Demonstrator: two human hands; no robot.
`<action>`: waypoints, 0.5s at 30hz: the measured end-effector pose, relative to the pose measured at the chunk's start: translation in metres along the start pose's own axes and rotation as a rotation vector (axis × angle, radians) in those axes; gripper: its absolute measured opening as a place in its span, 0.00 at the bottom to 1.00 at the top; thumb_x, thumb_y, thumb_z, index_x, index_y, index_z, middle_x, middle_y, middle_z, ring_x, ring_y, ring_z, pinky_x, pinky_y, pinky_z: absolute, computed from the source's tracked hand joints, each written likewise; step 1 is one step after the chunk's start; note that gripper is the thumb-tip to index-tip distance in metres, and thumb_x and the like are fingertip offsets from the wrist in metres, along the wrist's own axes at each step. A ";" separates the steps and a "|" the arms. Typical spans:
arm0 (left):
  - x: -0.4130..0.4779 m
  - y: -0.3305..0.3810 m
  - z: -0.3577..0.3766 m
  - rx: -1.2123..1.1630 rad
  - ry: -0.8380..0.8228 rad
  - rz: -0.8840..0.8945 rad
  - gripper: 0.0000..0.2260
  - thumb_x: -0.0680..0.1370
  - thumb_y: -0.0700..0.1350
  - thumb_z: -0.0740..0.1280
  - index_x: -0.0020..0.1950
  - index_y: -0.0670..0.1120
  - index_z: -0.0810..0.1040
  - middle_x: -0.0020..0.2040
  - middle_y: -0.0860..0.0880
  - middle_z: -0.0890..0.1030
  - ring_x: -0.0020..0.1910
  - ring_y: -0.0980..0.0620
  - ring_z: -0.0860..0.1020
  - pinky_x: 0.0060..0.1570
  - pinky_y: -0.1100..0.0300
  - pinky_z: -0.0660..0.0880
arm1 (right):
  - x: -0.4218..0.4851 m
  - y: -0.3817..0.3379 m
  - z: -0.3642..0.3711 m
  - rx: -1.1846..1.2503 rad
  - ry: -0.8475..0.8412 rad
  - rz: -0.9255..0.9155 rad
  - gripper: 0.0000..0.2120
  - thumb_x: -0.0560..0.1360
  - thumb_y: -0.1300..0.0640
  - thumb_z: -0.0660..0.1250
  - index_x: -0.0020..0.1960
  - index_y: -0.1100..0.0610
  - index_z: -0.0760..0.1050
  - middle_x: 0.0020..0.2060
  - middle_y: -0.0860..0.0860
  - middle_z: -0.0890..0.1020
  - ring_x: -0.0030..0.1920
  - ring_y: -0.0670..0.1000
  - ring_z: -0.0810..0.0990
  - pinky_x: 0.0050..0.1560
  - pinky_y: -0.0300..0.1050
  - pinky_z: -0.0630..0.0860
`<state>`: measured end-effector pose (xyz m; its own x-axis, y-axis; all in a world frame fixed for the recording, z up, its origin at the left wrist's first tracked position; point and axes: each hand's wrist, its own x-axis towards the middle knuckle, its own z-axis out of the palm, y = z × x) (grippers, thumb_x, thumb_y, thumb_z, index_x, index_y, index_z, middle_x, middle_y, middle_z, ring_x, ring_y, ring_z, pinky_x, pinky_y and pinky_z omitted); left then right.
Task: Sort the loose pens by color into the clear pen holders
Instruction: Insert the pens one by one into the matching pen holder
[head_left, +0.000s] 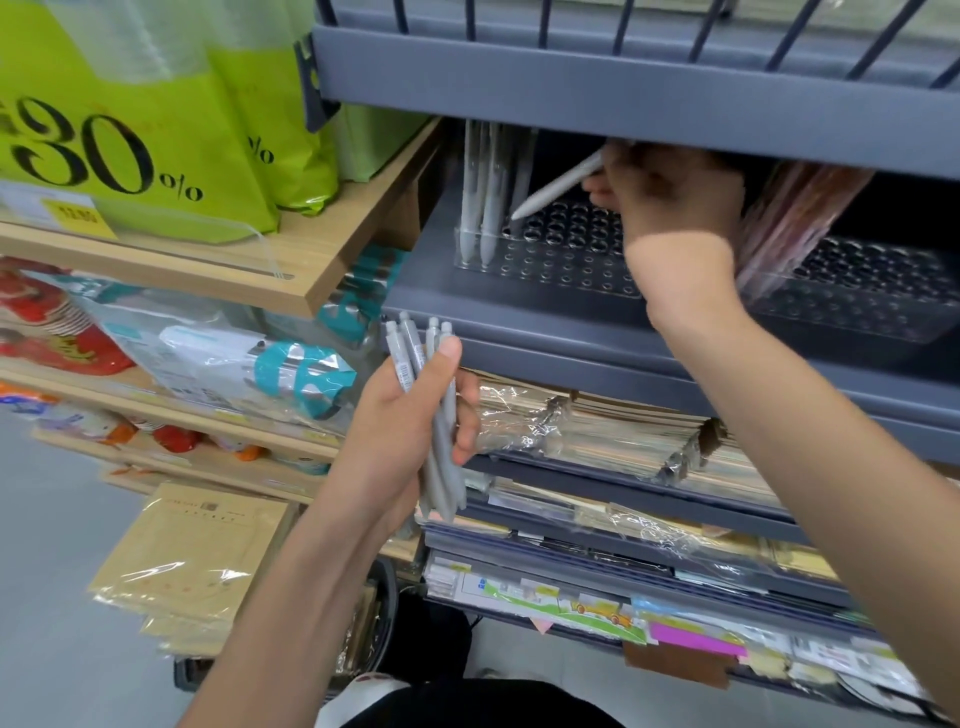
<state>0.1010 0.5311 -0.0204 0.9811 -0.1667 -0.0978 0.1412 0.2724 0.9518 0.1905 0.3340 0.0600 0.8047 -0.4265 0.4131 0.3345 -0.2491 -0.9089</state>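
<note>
My left hand (410, 421) grips a bundle of several grey pens (439, 441) in front of the grey shelf edge, clickers pointing up. My right hand (670, 195) reaches under the upper shelf and pinches a single grey pen (558, 186), tilted, with its tip just above the holes of a clear pen holder (566, 260). A few grey pens (480, 197) stand upright at that holder's left end. A second clear pen holder (862, 301) sits further right, with pinkish pens (795, 218) leaning at its left side.
The grey metal shelf (519, 317) carries the holders, and the shelf above (623, 104) hangs low over them. Wrapped notebooks (597, 431) fill the tiers below. A wooden rack (311, 270) with green bags and packaged goods stands to the left.
</note>
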 end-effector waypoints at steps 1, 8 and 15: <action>0.000 0.001 0.000 -0.034 0.020 -0.014 0.13 0.82 0.53 0.63 0.41 0.48 0.73 0.32 0.49 0.72 0.24 0.51 0.69 0.23 0.62 0.69 | 0.002 0.002 0.005 -0.061 0.010 -0.010 0.15 0.75 0.66 0.65 0.37 0.48 0.76 0.32 0.45 0.83 0.36 0.49 0.84 0.48 0.56 0.82; -0.001 0.002 -0.010 -0.092 0.099 -0.149 0.03 0.82 0.43 0.59 0.49 0.47 0.67 0.32 0.50 0.71 0.23 0.52 0.66 0.20 0.61 0.65 | 0.016 0.005 0.033 -0.482 -0.078 -0.103 0.15 0.78 0.50 0.61 0.54 0.59 0.79 0.51 0.57 0.83 0.56 0.59 0.80 0.62 0.53 0.73; -0.006 0.006 -0.018 0.015 0.028 -0.084 0.06 0.84 0.40 0.60 0.52 0.37 0.72 0.32 0.49 0.77 0.24 0.52 0.69 0.24 0.61 0.69 | 0.018 0.001 0.052 -0.580 -0.127 -0.115 0.14 0.78 0.48 0.66 0.54 0.59 0.80 0.54 0.56 0.83 0.58 0.57 0.79 0.60 0.46 0.72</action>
<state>0.0980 0.5509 -0.0191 0.9692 -0.1616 -0.1859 0.2218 0.2446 0.9439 0.2307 0.3716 0.0636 0.8434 -0.2705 0.4643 0.1293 -0.7365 -0.6640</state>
